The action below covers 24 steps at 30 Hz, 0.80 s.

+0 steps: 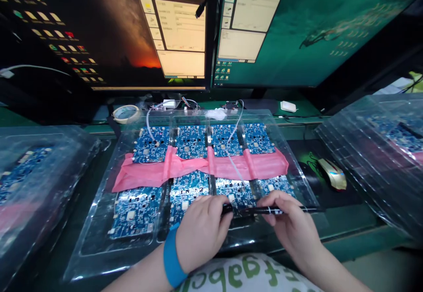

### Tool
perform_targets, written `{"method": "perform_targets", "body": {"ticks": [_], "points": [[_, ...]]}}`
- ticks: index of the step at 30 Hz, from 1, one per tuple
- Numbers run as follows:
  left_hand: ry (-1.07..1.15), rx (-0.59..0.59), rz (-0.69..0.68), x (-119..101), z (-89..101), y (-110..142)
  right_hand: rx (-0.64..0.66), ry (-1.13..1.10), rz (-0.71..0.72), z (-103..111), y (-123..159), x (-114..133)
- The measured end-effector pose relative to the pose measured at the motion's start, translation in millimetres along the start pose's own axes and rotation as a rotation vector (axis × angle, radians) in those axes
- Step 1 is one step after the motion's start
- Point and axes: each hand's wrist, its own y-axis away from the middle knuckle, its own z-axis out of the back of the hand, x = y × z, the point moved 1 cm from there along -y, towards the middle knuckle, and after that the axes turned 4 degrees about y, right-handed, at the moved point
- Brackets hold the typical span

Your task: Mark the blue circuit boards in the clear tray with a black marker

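Observation:
My right hand (289, 219) is closed around a black marker pen (264, 211), its narrow end pointing left. In my left hand (205, 228), which wears a blue wristband (172, 256), the fingers are closed on a short black marker cap (227, 209). Cap and pen tip lie close together in line; whether they touch I cannot tell. Below both hands is a clear plastic tray (95, 226) with several blue circuit boards (134, 212) in two rows. Across its middle runs a pink strip (231, 166). White cables reach from the back onto two boards.
Two monitors (115, 88) stand behind the tray. A gold mouse (333, 175) rests on a dark pad at the right. Stacks of clear trays (370, 151) with boards flank both sides. Behind are a tape roll (125, 114) and a small white box (288, 106).

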Motion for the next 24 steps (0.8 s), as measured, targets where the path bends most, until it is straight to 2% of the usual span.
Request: {"method": "perform_targets", "body": {"ticks": [3,7,11,14,18,21,24], "points": [[0.025,0.014,0.011,0,0.2,1,-0.001,-0.065,-0.017,-5,0,1],[0.043,0.036,-0.039,-3,2.9,-1,0.009,-0.020,-0.057,-8,0,-1],[0.037,0.090,-0.130,-6,5.4,-5,0.093,0.095,-0.064,-12,1,0],[0.076,0.081,-0.203,-10,6.8,-6,0.170,0.077,-0.045,-21,2,0],[0.195,0.135,-0.148,-14,5.3,-5,0.306,0.048,0.032,-32,5,-8],[0.274,0.174,-0.093,-14,2.7,-4,0.326,0.208,0.080,-32,7,-8],[0.298,0.207,-0.088,-11,3.4,-4,0.359,0.459,0.141,-23,4,8]]}}
